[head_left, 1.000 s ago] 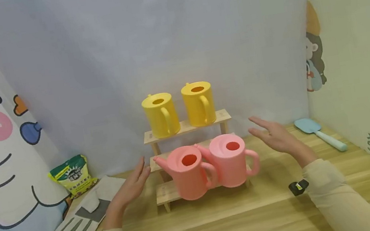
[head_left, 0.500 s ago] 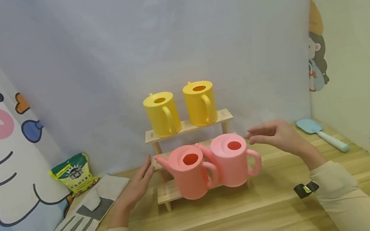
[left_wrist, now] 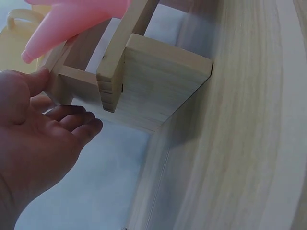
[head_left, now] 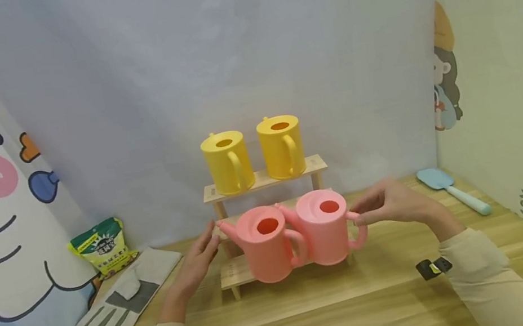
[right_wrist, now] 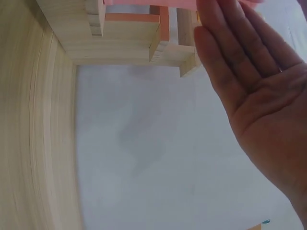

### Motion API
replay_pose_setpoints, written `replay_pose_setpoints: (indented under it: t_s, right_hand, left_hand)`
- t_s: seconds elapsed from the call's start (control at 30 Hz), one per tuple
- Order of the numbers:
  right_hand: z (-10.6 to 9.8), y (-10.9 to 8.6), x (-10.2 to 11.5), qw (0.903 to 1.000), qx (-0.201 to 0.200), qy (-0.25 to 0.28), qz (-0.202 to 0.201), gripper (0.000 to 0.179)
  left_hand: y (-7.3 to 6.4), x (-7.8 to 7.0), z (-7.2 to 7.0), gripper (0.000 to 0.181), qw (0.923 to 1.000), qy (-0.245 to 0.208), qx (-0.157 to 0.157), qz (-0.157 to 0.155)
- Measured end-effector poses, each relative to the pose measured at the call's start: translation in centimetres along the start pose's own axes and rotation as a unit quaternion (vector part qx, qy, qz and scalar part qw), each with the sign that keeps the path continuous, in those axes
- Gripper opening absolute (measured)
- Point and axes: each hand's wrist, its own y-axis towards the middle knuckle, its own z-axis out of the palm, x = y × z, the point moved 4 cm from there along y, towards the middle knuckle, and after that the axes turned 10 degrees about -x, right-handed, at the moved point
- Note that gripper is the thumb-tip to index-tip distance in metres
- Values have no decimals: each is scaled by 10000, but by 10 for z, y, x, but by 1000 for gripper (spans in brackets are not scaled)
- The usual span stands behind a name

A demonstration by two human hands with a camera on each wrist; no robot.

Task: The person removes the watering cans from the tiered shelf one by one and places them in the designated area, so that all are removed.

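Observation:
Two pink watering cans stand side by side on the lower part of a stepped wooden stand (head_left: 234, 273). The left can (head_left: 267, 256) is the deeper pink. At the handle of the lighter pink watering can (head_left: 325, 235), my right hand (head_left: 398, 204) pinches with thumb and fingers; in the right wrist view its fingertips overlap pink plastic. My left hand (head_left: 198, 261) is beside the stand's left end, fingers relaxed. In the left wrist view its thumb (left_wrist: 38, 81) meets the end of a step. Two yellow watering cans, one left (head_left: 228, 162) and one right (head_left: 282, 148), occupy the top step.
On the left lie a grey and white work glove (head_left: 131, 297) and a green and yellow packet (head_left: 104, 249). A light blue hand shovel (head_left: 453, 189) lies at the right, near the wall. A pale curtain (head_left: 152, 89) hangs behind the stand.
My right hand has moved in to the lighter pink can's handle and its fingers have closed together. My left hand has shifted slightly right, up to the stand. The cans stay put.

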Motion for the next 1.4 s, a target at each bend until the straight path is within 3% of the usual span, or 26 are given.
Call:
replay_pose_setpoints:
  t_s: [0.13, 0.37, 0.8, 0.97, 1.17, 1.4]
  right_hand:
    - [5, 0, 4, 9993, 301, -172, -121, 20]
    - [9, 1, 8, 9980, 391, -437, -242, 10]
    - [8, 1, 19, 9962, 117, -839, -201, 12]
    - [5, 0, 25, 9958, -89, -874, 275, 16]
    - [2, -3, 30, 9932, -445, -392, 1005, 29]
    - [3, -1, 24, 9897, -503, -318, 1301, 26]
  left_hand:
    - [2, 1, 1, 60, 9999, -90, -59, 63]
    - [2, 2, 1, 59, 9998, -192, -64, 29]
    - [0, 2, 1, 59, 9997, -244, -95, -9]
    - [2, 4, 0, 60, 9993, -335, -142, -102]
    - [2, 5, 0, 59, 9991, -369, -163, -160]
    - [2, 5, 0, 59, 9988, -429, -152, -177]
